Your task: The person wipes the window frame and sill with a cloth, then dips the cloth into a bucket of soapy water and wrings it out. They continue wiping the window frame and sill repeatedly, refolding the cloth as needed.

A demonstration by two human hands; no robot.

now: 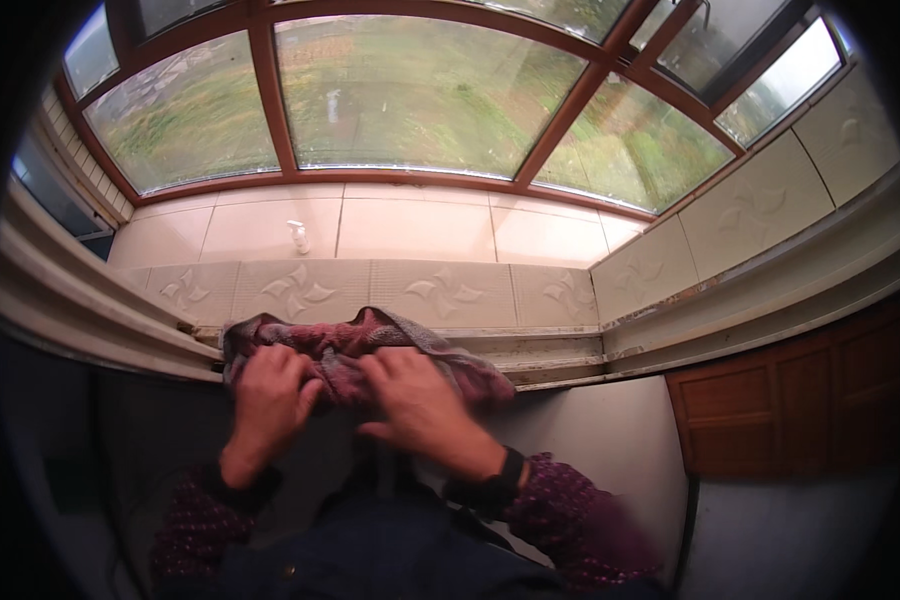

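A wet-looking pink and grey cloth [337,337] lies bunched over the left part of a white sliding-window track [525,349]. My left hand [270,397] grips the cloth near its left end, fingers curled over the top. My right hand [420,405], with a dark band at the wrist, grips it a little right of the middle. The cloth's right end hangs loose over the sill's near edge. Both fingertips are partly hidden in its folds.
A white spray bottle [298,236] stands on the tiled ledge [412,225] beyond the track. Brown-framed windows [427,90] rise behind it. Sliding sash frames [105,277] stand at the left. A wooden panelled door or cabinet [795,397] is at the right.
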